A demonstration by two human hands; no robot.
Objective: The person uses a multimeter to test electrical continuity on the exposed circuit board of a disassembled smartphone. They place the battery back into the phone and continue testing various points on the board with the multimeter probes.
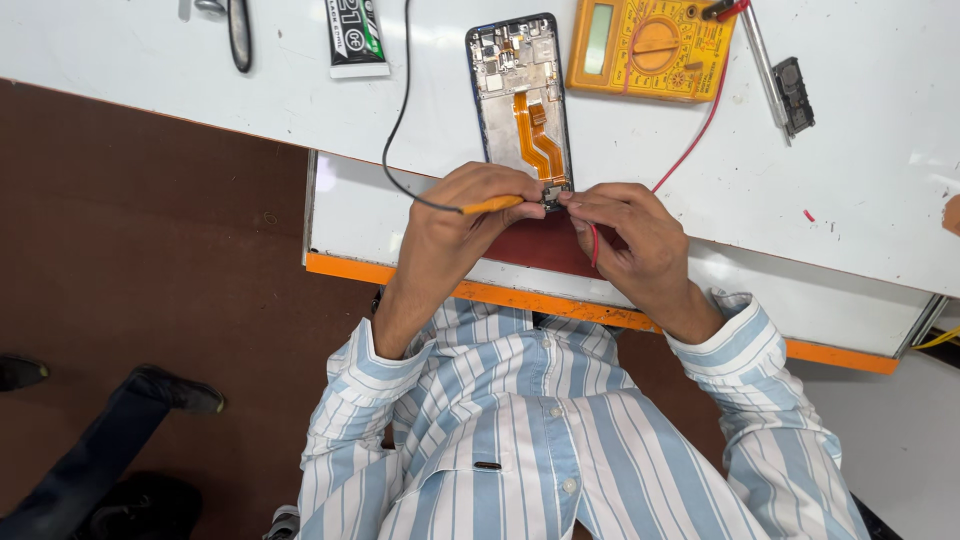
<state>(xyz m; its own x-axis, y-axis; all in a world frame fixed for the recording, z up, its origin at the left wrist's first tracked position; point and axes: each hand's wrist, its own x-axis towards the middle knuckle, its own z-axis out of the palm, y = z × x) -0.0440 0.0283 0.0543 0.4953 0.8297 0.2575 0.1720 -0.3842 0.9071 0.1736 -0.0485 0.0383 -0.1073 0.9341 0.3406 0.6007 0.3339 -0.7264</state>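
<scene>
The opened phone [522, 105], circuitry and an orange flex cable bared, lies lengthwise away from the person on the white surface [850, 180], its near end touched by probes pinched in the left hand [455, 215] and right hand [630, 235].

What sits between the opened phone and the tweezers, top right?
Head view: the yellow multimeter lies between the opened phone and the tweezers, its red lead trailing down.

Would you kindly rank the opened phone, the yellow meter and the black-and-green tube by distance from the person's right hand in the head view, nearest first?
From the right hand:
1. Opened phone, just above and slightly left of the hand; the fingertips reach its bottom edge.
2. Yellow meter, farther up the white table, roughly above the hand.
3. Black-and-green tube, farthest, at the top left beyond the phone.
</scene>
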